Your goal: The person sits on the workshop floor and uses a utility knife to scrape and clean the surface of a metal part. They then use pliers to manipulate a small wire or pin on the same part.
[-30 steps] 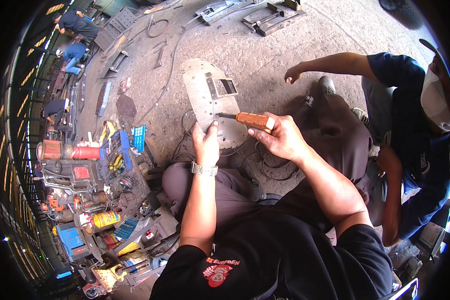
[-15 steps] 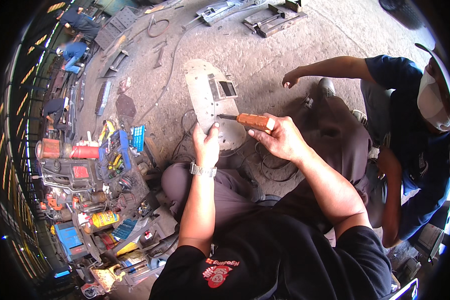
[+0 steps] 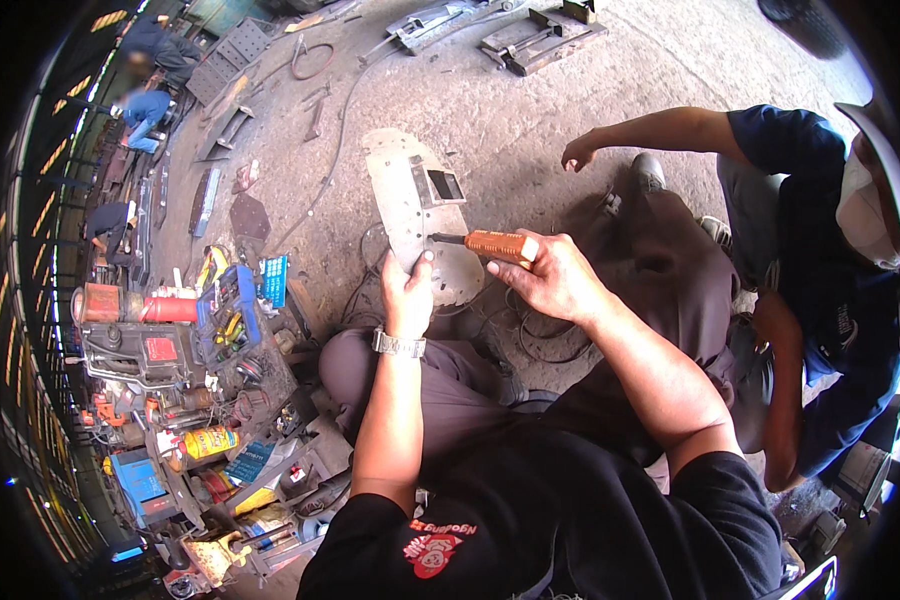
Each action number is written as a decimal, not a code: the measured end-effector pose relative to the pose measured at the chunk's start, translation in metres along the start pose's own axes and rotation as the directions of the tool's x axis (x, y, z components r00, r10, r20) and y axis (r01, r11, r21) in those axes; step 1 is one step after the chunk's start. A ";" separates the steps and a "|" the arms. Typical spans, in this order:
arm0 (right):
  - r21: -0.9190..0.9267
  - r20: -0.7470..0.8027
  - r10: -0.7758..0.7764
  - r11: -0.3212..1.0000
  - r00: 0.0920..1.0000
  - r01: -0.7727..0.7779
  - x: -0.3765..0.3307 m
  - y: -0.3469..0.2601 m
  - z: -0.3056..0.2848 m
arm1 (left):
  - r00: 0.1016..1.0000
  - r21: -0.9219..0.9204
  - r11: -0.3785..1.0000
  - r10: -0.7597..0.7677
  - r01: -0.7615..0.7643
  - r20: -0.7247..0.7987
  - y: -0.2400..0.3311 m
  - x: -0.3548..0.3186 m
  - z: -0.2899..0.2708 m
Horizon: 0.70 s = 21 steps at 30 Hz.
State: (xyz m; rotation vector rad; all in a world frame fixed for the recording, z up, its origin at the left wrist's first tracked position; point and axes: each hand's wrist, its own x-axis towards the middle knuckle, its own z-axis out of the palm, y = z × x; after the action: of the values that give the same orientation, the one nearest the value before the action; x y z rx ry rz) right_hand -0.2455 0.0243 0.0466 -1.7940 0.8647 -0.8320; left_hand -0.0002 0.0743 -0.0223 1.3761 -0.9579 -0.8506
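the left hand [image 3: 407,292] gripped the lower edge of a grey welding mask [image 3: 422,215] held over the concrete floor [image 3: 530,110]. the right hand [image 3: 550,278] clenched an orange-handled screwdriver [image 3: 498,245], its tip at the mask. a co-worker's hand [image 3: 578,152] hung near. cluttered tools [image 3: 205,340] lay left; the screwdriver tip was hard to make out.

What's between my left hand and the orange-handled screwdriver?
In the head view, only the grey metal shield: the left hand grips its lower edge, and the screwdriver in the right hand points its tip at the plate.
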 end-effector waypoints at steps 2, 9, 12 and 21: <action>-0.011 0.002 0.001 1.000 1.000 -0.001 0.000 0.004 0.001 | 1.000 0.062 0.998 0.018 -0.019 0.012 0.001 0.001 -0.001; -0.023 0.021 0.031 0.999 0.999 -0.031 0.000 -0.004 -0.002 | 0.999 0.019 0.999 0.046 -0.046 0.024 0.004 0.000 0.002; -0.017 0.041 0.043 0.999 0.998 -0.043 0.001 0.002 0.000 | 0.997 0.063 0.996 0.061 -0.063 0.037 0.003 0.000 0.000; -0.011 0.021 0.027 1.000 0.999 -0.027 0.001 0.007 0.004 | 0.998 0.089 0.994 0.059 -0.062 0.036 0.003 0.001 -0.001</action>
State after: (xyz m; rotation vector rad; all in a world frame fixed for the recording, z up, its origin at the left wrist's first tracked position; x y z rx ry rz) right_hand -0.2434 0.0233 0.0387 -1.7938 0.8794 -0.7918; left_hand 0.0011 0.0742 -0.0197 1.4064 -1.0697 -0.7947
